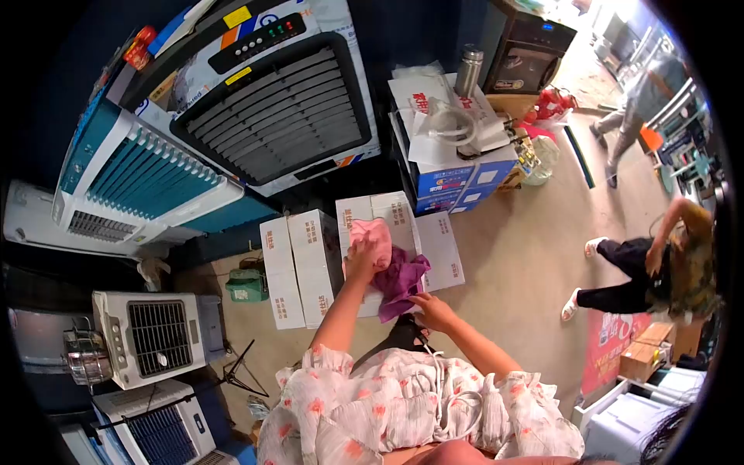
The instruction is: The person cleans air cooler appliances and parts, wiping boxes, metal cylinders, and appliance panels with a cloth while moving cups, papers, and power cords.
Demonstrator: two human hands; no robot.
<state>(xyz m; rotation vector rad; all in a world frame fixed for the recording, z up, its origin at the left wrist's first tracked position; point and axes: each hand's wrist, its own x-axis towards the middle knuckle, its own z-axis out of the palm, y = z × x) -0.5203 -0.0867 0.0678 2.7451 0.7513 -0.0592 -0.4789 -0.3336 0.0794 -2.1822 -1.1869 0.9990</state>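
Note:
A pink cloth lies over the top of a white carton in front of me. My left hand is on this cloth, its fingers curled against the fabric. Beside it, a crumpled purple cloth hangs over the near side of the carton. The edge of the purple cloth is pinched in my right hand, whose fingertips are partly hidden by the fabric.
More white cartons flank the middle one. Behind stand a large air cooler and a blue box bearing a steel flask. To the right, one person stands, and another is farther back. A green bag sits on the floor.

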